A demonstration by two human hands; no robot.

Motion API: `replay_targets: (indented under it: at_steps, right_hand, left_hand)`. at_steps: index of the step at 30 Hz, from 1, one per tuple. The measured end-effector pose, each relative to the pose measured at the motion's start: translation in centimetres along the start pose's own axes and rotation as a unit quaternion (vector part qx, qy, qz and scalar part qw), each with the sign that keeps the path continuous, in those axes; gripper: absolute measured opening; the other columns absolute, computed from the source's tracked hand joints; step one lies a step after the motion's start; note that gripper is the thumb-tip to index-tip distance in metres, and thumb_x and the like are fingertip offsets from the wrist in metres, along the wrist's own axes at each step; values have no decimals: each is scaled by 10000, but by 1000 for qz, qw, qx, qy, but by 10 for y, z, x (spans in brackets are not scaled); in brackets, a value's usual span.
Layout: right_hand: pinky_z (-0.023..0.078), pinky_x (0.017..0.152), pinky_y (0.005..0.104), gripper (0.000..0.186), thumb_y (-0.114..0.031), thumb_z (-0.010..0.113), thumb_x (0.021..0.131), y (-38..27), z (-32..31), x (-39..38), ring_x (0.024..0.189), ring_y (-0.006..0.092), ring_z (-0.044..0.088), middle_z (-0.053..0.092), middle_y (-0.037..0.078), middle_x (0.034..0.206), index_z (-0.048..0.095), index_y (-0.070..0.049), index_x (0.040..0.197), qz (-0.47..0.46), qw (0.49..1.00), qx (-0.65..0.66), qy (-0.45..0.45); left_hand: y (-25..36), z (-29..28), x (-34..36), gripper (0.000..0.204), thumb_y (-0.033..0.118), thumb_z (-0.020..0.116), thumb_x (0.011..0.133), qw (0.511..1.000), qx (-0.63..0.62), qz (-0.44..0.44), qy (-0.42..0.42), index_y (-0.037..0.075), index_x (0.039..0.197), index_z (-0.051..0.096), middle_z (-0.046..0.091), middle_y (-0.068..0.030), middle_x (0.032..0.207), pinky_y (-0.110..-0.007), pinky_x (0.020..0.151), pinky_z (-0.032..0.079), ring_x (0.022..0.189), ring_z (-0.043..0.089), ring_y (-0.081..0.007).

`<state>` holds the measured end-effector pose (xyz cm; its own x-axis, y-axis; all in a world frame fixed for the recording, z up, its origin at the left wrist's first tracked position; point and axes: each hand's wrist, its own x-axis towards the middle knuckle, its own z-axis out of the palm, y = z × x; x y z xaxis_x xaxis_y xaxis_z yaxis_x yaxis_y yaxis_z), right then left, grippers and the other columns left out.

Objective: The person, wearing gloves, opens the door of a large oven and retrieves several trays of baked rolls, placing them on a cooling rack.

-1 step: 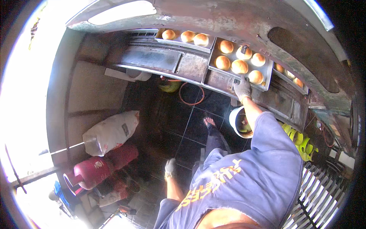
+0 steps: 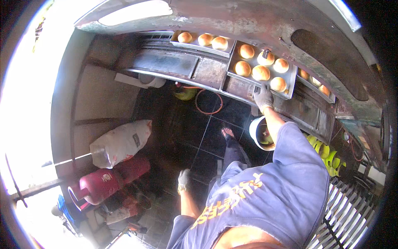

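My right hand (image 2: 264,98), in a grey knit glove, reaches forward and grips the near edge of a metal baking tray (image 2: 257,81). Several round golden buns (image 2: 260,72) sit on that tray, spaced apart. The tray juts out of a wide oven opening and tilts slightly down to the right. Low at my side hangs my left hand (image 2: 184,180), gloved too, with its fingers loosely extended and nothing visible in it. It is apart from everything around it.
More trays of buns stand at left (image 2: 203,49) and right (image 2: 317,84) in the oven (image 2: 166,62). A white bucket (image 2: 255,132) is below my right arm. At left lie a white sack (image 2: 121,143) and a pink gas cylinder (image 2: 99,186). A slatted rack (image 2: 346,213) stands at lower right.
My left hand has shifted slightly upward in the view. The right hand and the tray stay in place.
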<state>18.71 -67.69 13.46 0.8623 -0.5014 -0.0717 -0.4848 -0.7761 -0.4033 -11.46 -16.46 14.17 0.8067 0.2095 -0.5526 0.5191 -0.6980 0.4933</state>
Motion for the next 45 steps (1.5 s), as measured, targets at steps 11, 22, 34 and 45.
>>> replay_targets:
  at_steps: [11,22,34,45]
  right_hand:
    - [469,992,482,504,-330,632,791,25,14,-270,1174,409,575,606,270,1221,597,-9,1179,-140,967,-12,-214]
    - [493,995,408,492,-352,645,752,120,-8,-493,1167,325,644,656,220,1241,734,-29,1112,-120,834,-325,-429]
    - [489,949,455,529,-355,645,780,-43,-14,-470,1100,402,636,656,281,1135,644,20,1153,-294,922,114,-224]
    - [531,825,388,354,-239,640,863,-156,-89,-144,960,290,690,721,178,1005,653,9,1116,-117,926,360,-10]
  left_hand:
    - [-95,6,-68,593,289,645,898,932,-346,-75,71,-19,1388,515,655,-117,1209,-337,922,467,1043,603,-212]
    - [-414,148,-370,442,373,498,976,929,-159,-332,-26,14,1150,689,695,-213,1126,-449,956,489,1139,624,-361]
    - [-397,103,-298,374,332,523,954,932,-212,-289,-58,90,1203,662,693,-179,1155,-452,927,502,1108,637,-367]
    - [-295,-31,-130,455,435,571,903,978,109,-175,-19,85,1167,695,642,-229,1257,-472,965,497,1204,586,-412]
